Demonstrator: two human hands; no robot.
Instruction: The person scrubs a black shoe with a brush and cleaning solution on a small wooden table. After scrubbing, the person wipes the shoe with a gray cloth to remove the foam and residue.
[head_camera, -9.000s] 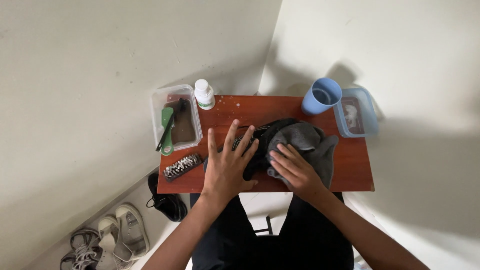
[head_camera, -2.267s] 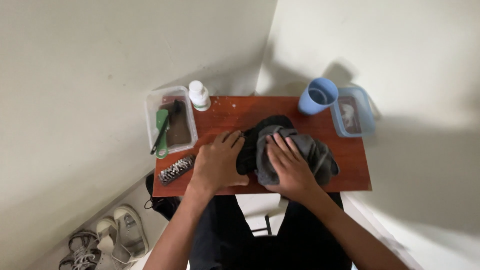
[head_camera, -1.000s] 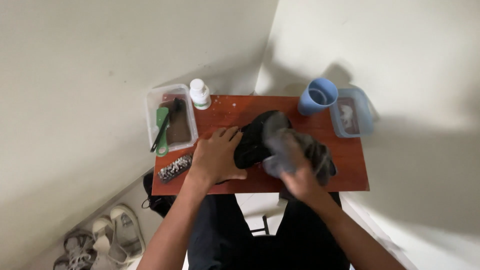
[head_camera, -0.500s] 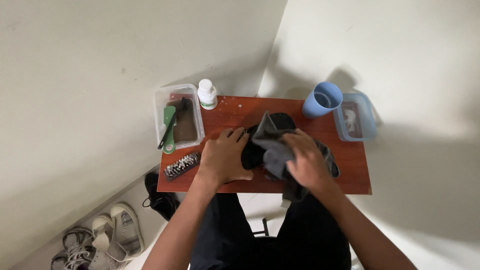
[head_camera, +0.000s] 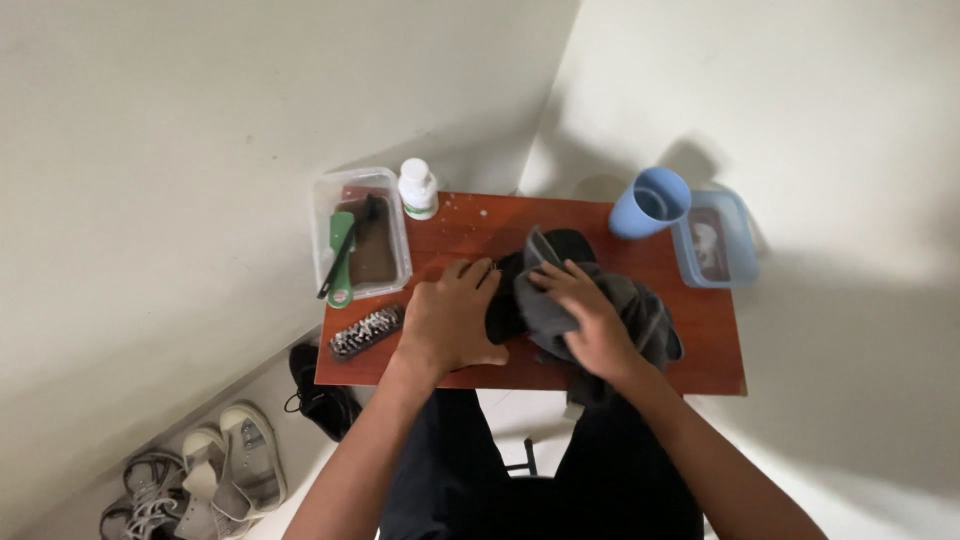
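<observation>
At table centre, left hand (head_camera: 452, 325) pins a black shoe (head_camera: 512, 300) while right hand (head_camera: 585, 320) presses grey cloth (head_camera: 620, 310); hard rubbing toward one o'clock could topple the blue cup (head_camera: 648, 203).

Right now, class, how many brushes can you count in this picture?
2: a green-handled brush lies in the clear container at the table's left; a bristle brush lies on the table beside it. Others may be hidden.

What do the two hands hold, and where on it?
The right hand grips a grey cloth by its folded edge; the left hand steadies the black shoe.
</observation>
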